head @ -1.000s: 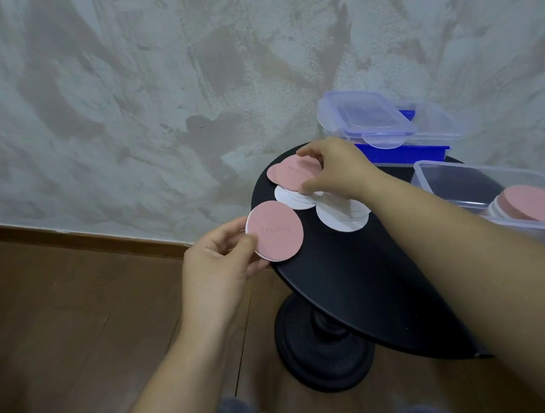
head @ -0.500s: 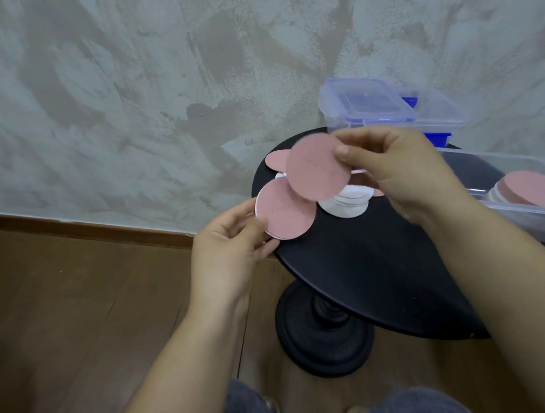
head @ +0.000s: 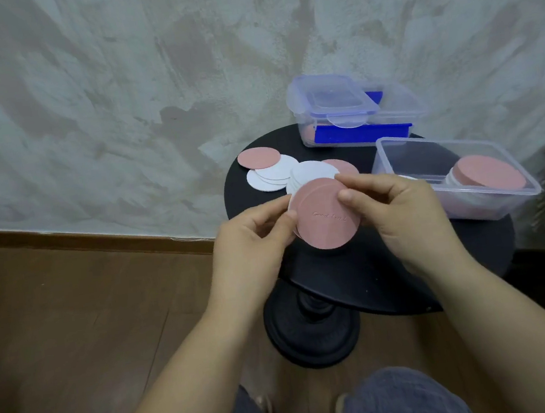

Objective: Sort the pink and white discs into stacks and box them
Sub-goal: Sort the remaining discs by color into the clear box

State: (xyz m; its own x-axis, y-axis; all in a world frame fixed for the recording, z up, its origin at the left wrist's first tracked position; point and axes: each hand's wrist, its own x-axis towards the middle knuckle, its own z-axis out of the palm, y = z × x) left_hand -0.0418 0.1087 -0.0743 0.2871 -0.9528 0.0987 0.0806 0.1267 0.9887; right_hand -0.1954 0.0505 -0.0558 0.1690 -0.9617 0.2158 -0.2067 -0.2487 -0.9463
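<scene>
A small stack of pink discs [head: 325, 222] is held over the near edge of the round black table [head: 391, 277]. My left hand [head: 251, 239] pinches its left rim and my right hand [head: 397, 212] pinches its right rim with thumb on top. Behind them on the table lie loose white discs [head: 272, 175], a single pink disc [head: 258, 157] at the far left and another pink disc [head: 344, 165] partly hidden. An open clear box [head: 394, 155] at the right holds a stack topped by a pink disc [head: 492, 176].
A lidded clear container [head: 331, 104] with a blue part stands at the back of the table against the plaster wall. The table's black pedestal base [head: 313, 337] stands on a wooden floor. My knees show at the bottom edge.
My right hand lifted a pink disc from the loose pile and brought it onto the pink disc in my left hand. Both hands now hold the pink discs together.
</scene>
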